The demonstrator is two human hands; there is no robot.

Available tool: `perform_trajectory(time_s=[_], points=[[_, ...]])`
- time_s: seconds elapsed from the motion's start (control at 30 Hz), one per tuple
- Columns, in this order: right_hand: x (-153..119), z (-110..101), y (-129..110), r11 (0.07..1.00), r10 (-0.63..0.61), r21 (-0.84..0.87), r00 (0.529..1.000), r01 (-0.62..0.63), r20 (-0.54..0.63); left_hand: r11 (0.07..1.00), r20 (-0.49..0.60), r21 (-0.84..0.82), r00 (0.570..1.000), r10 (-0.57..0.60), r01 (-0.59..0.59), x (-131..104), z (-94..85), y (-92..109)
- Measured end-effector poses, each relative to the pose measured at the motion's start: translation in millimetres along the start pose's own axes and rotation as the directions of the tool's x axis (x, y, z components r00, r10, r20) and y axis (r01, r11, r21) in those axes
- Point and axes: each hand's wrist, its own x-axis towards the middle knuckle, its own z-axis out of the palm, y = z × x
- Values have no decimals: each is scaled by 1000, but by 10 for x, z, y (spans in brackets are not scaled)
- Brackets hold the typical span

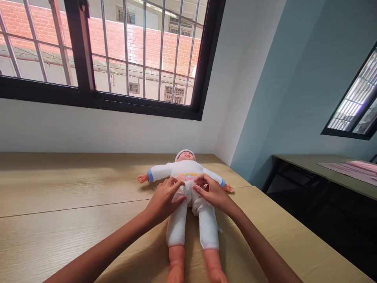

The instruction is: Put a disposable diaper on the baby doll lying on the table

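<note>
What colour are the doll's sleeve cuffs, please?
The cuffs are blue, seen best in the head view.

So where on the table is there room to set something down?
Bare: the table between left forearm and wall, left of the doll; also between right forearm and the table's right edge. Crowded: the diaper, between left hand and right hand.

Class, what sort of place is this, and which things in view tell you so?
Probably a classroom or training room, though nothing in view settles it: a baby doll lies on a wood-toned table, another table stands off to the right, and a barred window faces a building.
</note>
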Motion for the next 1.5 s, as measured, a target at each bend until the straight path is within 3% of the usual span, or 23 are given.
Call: perform_trajectory(time_s=[0.3, 0.47, 1.07, 1.5], points=[[52, 38, 122, 972, 92, 214, 996, -93, 13, 995, 59, 51, 995, 85, -88, 1, -26, 24], [45, 14, 153, 942, 121, 310, 992, -128, 42, 996, 91, 54, 994, 67, -72, 15, -36, 31], [25, -40, 159, 869, 175, 452, 979, -202, 100, 998, 93, 29, 994, 51, -54, 8, -69, 53], [30, -75, 155, 871, 219, 420, 967, -254, 129, 999, 105, 29, 994, 38, -41, 6, -64, 60]])
